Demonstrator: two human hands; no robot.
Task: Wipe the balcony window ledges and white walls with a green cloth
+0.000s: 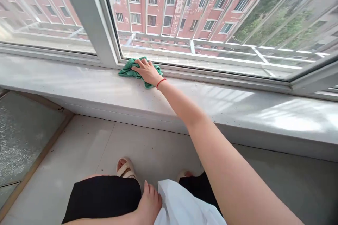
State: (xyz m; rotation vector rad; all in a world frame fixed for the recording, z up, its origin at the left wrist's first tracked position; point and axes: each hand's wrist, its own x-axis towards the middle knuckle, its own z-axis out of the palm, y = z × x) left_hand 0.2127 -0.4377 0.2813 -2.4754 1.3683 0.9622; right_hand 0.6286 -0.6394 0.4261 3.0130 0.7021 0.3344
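My right hand [148,71], with a thin red string bracelet [161,83] at the wrist, is closed on a crumpled green cloth [129,69]. It presses the cloth against the lower left corner of the window frame, where the frame meets the white sill [169,95]. Part of the cloth spreads out on either side of the fingers. Low in the view, my left hand [151,202] rests by my black-clad thigh and touches the edge of my white top [182,202]. Its fingers lie loosely stretched out, with nothing seen in them.
Window glass [185,17] rises behind the sill, with white metal bars outside it. A thick upright frame post [84,14] stands at the left. Below the sill is a tiled floor [105,140], and a wood-edged glass panel [26,140] leans into the lower left. Small dark specks dot sill and floor.
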